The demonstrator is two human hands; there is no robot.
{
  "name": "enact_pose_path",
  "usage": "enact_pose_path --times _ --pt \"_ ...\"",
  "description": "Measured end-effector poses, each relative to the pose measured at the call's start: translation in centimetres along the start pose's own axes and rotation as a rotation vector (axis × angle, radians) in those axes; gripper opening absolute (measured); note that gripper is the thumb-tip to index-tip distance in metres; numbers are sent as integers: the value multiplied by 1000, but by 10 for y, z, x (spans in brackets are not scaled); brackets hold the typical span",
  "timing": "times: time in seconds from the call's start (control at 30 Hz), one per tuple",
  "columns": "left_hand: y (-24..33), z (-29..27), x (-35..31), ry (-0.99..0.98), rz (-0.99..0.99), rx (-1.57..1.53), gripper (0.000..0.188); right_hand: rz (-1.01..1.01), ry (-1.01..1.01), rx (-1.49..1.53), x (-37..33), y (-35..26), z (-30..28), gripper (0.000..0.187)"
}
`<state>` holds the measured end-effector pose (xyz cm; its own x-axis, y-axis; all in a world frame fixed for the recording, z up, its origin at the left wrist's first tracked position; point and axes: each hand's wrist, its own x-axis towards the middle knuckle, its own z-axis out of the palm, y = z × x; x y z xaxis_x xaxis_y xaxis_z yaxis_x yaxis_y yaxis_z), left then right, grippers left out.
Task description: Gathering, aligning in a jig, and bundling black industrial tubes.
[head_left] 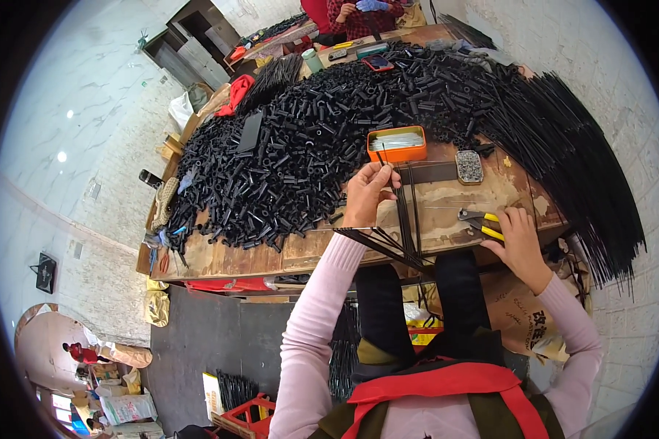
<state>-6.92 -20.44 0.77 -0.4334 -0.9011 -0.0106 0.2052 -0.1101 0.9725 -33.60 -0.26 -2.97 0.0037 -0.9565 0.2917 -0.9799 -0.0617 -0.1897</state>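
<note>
My left hand (370, 192) is closed in a pinch on a thin black rod (383, 151), whose tip sticks up above the fingers. A few more black rods (411, 212) run beside that hand, from the table toward my lap. At the table's front edge, my right hand (518, 245) has its fingers closed round the yellow handles of pliers (483, 222), jaws pointing left. Just beyond my left hand stands an orange box (406, 154) of thin whitish sticks. A small clear tub (469, 167) of tiny grey metal pieces sits to its right.
A wide heap of short black tubes (293, 161) covers much of the wooden table (483, 194). Long black rods (564, 154) lie bundled along the right side. On the heap rest a dark flat slab (250, 132) and a phone (378, 64). Another person (362, 18) is across the table.
</note>
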Motion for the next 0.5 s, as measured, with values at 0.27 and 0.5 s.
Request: enact_pose_path --times 0.27,0.5 --pt "-11 -9 7 -147 -19 -162 11 -6 47 83 -1 23 12 55" --pt "-14 -4 11 -215 -3 -247 9 38 7 453 4 34 4 37"
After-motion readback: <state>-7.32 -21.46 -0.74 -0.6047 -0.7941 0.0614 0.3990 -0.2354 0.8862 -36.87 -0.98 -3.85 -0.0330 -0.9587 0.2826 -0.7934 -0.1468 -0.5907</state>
